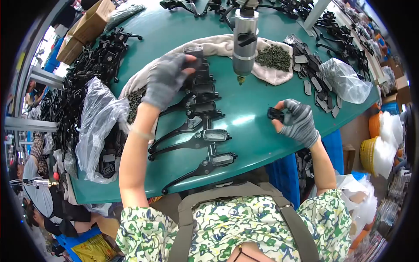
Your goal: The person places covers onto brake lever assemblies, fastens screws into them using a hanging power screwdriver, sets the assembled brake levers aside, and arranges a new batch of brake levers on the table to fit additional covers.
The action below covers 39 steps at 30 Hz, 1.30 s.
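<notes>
My left hand, in a grey fingerless glove, reaches over the far end of a row of black brake levers. Its thumb and forefinger are apart beside the farthest reservoir, and whether they touch it is unclear. Several levers lie side by side, such as the nearest brake lever, with its rectangular reservoir pointing right. My right hand, gloved alike, pinches a small black part above the green table. A silver power screwdriver hangs upright between my hands, its tip pointing down.
Small dark screws lie on a pale cloth. Flat reservoir covers and a clear plastic bag are at the right. Piled levers and another plastic bag occupy the left. Beneath the edge stands a blue crate.
</notes>
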Each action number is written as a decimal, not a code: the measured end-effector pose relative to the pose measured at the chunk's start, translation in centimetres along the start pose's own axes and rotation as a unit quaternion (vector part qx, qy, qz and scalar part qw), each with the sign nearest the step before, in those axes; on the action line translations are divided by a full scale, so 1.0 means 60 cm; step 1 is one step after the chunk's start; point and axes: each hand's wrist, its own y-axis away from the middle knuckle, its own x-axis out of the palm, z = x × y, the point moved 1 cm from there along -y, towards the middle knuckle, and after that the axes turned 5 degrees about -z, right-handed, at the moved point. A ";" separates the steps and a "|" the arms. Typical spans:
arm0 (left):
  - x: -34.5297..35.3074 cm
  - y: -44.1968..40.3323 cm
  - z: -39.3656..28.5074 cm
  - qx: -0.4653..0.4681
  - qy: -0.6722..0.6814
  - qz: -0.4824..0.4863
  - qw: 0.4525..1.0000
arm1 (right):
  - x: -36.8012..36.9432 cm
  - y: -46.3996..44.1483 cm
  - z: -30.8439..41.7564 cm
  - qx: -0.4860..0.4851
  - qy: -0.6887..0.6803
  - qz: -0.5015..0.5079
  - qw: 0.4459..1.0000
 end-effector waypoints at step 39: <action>0.010 0.034 0.098 -0.112 0.267 0.019 0.957 | -0.074 -0.039 -0.234 0.006 0.398 -0.132 0.908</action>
